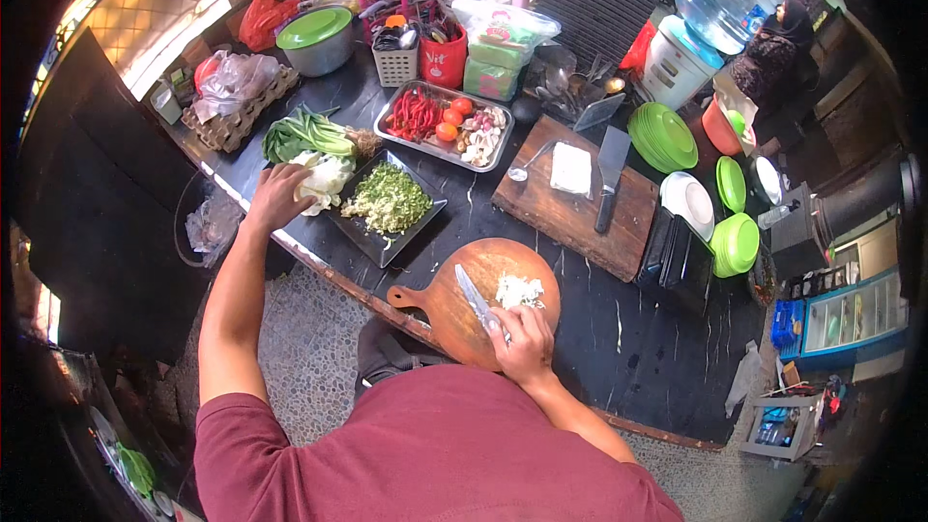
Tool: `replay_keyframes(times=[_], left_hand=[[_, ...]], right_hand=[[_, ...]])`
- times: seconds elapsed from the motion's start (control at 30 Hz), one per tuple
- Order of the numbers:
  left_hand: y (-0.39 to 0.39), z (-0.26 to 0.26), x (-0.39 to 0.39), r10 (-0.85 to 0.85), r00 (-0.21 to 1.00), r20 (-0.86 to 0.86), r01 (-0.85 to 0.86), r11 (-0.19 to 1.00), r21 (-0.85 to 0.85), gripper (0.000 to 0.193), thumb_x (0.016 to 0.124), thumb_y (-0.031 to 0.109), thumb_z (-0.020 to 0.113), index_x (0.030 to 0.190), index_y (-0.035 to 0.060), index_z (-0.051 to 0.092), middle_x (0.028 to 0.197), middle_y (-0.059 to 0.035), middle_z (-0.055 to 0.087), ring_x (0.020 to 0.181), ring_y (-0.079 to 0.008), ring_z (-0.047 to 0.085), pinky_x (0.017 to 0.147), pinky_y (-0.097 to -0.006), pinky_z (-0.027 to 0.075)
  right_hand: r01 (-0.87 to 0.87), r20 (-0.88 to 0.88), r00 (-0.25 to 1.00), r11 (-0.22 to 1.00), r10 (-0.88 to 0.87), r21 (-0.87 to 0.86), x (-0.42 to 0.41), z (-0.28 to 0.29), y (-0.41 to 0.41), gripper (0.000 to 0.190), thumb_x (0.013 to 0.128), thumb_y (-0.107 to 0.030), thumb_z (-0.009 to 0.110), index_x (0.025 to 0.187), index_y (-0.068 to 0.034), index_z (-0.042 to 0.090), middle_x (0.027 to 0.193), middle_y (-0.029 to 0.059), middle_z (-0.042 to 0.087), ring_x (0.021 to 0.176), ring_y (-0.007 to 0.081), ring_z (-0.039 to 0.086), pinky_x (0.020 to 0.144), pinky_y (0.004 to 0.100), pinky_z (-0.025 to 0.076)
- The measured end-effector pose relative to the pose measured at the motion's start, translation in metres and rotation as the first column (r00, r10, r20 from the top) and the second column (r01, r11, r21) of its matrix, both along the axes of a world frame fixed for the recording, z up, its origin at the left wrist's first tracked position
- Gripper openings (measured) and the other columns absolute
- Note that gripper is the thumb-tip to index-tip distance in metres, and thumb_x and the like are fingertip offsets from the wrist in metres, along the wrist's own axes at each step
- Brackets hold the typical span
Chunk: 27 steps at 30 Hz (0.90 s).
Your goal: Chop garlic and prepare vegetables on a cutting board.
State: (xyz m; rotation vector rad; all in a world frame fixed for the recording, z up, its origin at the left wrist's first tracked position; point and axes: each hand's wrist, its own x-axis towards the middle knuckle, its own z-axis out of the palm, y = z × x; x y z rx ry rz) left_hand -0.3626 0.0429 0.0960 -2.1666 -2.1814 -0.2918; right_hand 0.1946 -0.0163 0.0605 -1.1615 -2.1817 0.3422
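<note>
My left hand (279,196) reaches to the far left with its fingers on the edge of a pale cabbage piece (324,180); whether it grips the piece I cannot tell. Leafy greens (308,136) lie just behind that. My right hand (523,345) is closed around the handle of a kitchen knife (475,297), whose blade lies over a round wooden cutting board (453,304). Chopped white cabbage (519,291) sits on the board beyond my fingers. Between the hands, a square black plate (384,254) holds chopped green and pale vegetables (389,197).
Behind stands a metal tray (441,152) with chilies, tomatoes, shallots and garlic. A thick wooden board (573,235) at right bears a spatula (611,174), a spoon and a white block. Green bowls (734,245) and plates stand farther right. A person (776,58) is at the upper right.
</note>
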Motion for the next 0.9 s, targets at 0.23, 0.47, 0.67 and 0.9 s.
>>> replay_keyframes(times=[0.23, 0.47, 0.67, 0.9], left_hand=[[0.003, -0.002, -0.014, 0.012, 0.997, 0.081, -0.013, 1.0, 0.006, 0.059, 0.088, 0.04, 0.092, 0.134, 0.0059, 0.077, 0.14, -0.0128, 0.073, 0.139, -0.0349, 0.062, 0.118, -0.0487, 0.048], [0.004, 0.0, -0.02, -0.068, 0.99, 0.121, 0.068, 0.998, 0.006, 0.037, 0.09, 0.035, 0.091, 0.108, 0.0052, 0.078, 0.117, -0.0131, 0.073, 0.121, -0.0381, 0.065, 0.105, -0.0496, 0.053], [0.003, -0.004, -0.025, -0.014, 0.977, 0.215, 0.008, 1.0, 0.029, 0.03, 0.093, 0.03, 0.089, 0.107, 0.0065, 0.076, 0.119, -0.0128, 0.072, 0.123, -0.0384, 0.064, 0.105, -0.0506, 0.052], [-0.001, -0.01, -0.005, -0.013, 0.991, 0.133, 0.0, 0.995, 0.099, 0.027, 0.095, 0.028, 0.086, 0.11, 0.0092, 0.073, 0.122, -0.0107, 0.074, 0.125, -0.0361, 0.065, 0.105, -0.0519, 0.048]], right_hand=[[-0.035, -0.026, 0.999, 0.999, 0.035, -0.008, -0.011, -0.001, 0.013, 0.021, 0.091, -0.014, 0.082, 0.112, -0.011, 0.085, 0.102, 0.0074, 0.071, 0.097, 0.0297, 0.07, 0.083, 0.0444, 0.058], [0.008, -0.137, 0.991, 1.0, -0.009, -0.008, -0.047, -0.005, 0.032, 0.02, 0.092, -0.013, 0.082, 0.112, -0.011, 0.084, 0.101, 0.0078, 0.071, 0.094, 0.031, 0.07, 0.083, 0.0454, 0.058], [-0.099, -0.172, 0.981, 0.993, 0.088, -0.058, -0.066, -0.007, 0.027, 0.018, 0.095, -0.013, 0.081, 0.112, -0.01, 0.084, 0.101, 0.0077, 0.071, 0.094, 0.0306, 0.069, 0.083, 0.0448, 0.059], [-0.161, -0.113, 0.982, 0.982, 0.149, -0.096, -0.066, -0.005, 0.029, 0.018, 0.095, -0.015, 0.081, 0.113, -0.011, 0.084, 0.102, 0.0078, 0.071, 0.095, 0.0302, 0.069, 0.084, 0.0448, 0.059]])
